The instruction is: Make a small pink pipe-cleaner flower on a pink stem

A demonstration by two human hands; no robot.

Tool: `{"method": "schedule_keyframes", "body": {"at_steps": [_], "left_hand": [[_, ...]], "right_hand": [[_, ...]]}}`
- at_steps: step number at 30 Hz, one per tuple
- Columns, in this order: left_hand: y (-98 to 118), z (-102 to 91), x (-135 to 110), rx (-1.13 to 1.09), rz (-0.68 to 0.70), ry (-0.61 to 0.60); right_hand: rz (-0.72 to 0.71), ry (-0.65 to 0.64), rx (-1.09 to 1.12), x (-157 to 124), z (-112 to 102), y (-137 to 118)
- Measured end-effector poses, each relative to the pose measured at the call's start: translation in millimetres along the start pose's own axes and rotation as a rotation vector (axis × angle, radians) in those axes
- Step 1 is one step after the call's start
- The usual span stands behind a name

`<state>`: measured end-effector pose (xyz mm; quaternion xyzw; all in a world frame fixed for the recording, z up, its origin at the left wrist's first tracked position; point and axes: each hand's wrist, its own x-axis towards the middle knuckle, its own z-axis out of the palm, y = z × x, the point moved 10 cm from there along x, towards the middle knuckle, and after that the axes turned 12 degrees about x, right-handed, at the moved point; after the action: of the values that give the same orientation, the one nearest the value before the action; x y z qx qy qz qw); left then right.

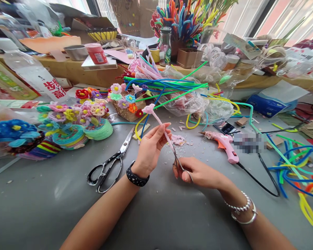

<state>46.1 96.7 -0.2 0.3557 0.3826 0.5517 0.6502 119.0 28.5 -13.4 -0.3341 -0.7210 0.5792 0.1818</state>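
Note:
A pink fuzzy pipe cleaner (pixel 156 117) with a small flower-like bundle at its upper end is pinched in my left hand (pixel 151 147). Its lower end reaches the blades of small metal scissors (pixel 177 161), whose finger loops are in my right hand (pixel 191 170). Whether the blades are fully closed on the stem is too small to tell. Below and behind my hands, pink trimmings (pixel 177 140) lie scattered on the grey table (pixel 156 215). To the left of my left wrist rest large black-handled scissors (pixel 111 166), blades partly apart.
A pink glue gun (pixel 224 142) with a black cord lies to the right. Pipe-cleaner flower pots (pixel 97 129) and a small flower basket (pixel 123 110) stand at left. Loose pipe cleaners (pixel 294 170) tangle at far right. A water bottle (pixel 32 71) leans at back left.

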Motion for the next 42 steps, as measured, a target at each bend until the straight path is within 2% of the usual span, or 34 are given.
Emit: {"method": "schedule_keyframes", "body": {"at_steps": [4, 10, 19, 25, 29, 36, 42], "left_hand": [[-2.8, 3.0, -0.6, 0.037, -0.016, -0.032], [-0.4, 1.0, -1.6, 0.057, -0.004, 0.004], [6.5, -12.4, 0.8, -0.006, 0.053, 0.123], [6.2, -14.9, 2.6, -0.07, 0.057, 0.121], [6.5, -14.4, 1.5, -0.064, 0.051, 0.125], [4.3, -6.0, 0.3, -0.009, 0.041, 0.061], [-1.7, 0.3, -0.4, 0.033, 0.013, 0.003]], "right_hand": [[-0.004, -0.005, 0.015, -1.0, -0.4, -2.4], [0.037, 0.021, 0.037, 1.0, -0.2, 3.2], [0.041, 0.269, -0.023, 4.8, -17.9, 5.1], [0.036, 0.339, -0.016, 3.5, -24.6, 6.2], [0.067, 0.305, -0.003, 3.3, -23.0, 10.2], [0.011, 0.094, 0.012, 4.8, -5.0, 4.0], [0.021, 0.063, 0.012, 3.7, -2.1, 4.6]]}}
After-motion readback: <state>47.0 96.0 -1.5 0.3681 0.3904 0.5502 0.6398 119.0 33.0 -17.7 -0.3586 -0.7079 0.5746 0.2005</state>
